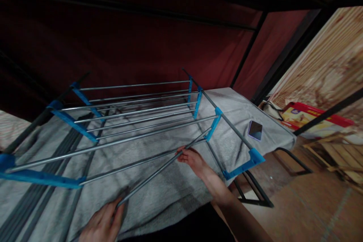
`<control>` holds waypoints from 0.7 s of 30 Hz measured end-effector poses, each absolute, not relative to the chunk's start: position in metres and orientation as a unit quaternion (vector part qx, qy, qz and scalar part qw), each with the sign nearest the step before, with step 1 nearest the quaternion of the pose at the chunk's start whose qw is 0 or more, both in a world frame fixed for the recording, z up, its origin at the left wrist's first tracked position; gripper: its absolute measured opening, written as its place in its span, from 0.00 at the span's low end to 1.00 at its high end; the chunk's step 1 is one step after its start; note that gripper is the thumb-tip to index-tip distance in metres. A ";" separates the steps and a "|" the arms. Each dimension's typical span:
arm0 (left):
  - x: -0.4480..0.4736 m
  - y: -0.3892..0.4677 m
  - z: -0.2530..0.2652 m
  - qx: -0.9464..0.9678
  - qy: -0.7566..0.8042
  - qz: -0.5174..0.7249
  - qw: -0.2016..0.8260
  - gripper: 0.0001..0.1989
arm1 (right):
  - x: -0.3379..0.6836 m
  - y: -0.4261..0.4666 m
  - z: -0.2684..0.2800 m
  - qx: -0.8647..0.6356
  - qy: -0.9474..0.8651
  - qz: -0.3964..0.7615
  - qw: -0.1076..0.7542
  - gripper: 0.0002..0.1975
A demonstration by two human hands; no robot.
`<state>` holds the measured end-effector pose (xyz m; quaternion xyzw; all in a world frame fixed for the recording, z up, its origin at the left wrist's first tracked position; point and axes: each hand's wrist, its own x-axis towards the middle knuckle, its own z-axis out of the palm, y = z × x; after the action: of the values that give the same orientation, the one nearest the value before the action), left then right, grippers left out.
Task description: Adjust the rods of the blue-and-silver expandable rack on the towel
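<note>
A partly assembled drying rack lies on a grey blanket, with thin metal rods spanning between blue plastic brackets (238, 168) on two side bars. My left hand (103, 221) is closed around the lower end of a loose metal rod (153, 175). Further up the same rod, my right hand (191, 159) grips it between thumb and fingers. The rod slants up to the right, its far end near a blue bracket (214, 124); whether it sits in that bracket I cannot tell.
Several dark grey tubes (36, 204) lie on the blanket (159, 204) at left. A phone (255, 130) rests on the right. Dark frame posts (249, 49) and a red curtain (136, 45) stand around. Beyond are a red and yellow box (309, 117) and a wooden stool (340, 155).
</note>
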<state>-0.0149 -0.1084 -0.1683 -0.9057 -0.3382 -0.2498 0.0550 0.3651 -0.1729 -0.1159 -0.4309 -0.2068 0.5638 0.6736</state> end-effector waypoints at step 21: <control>0.023 -0.086 -0.118 -0.872 -0.338 -0.331 0.127 0.09 | 0.372 -0.171 -0.091 -0.458 -0.190 0.551 0.671 0.18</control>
<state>0.0230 -0.0862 -0.1176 -0.8719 -0.3380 -0.3307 0.1268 0.3723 -0.1708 -0.0908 -0.4577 -0.1898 0.5512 0.6713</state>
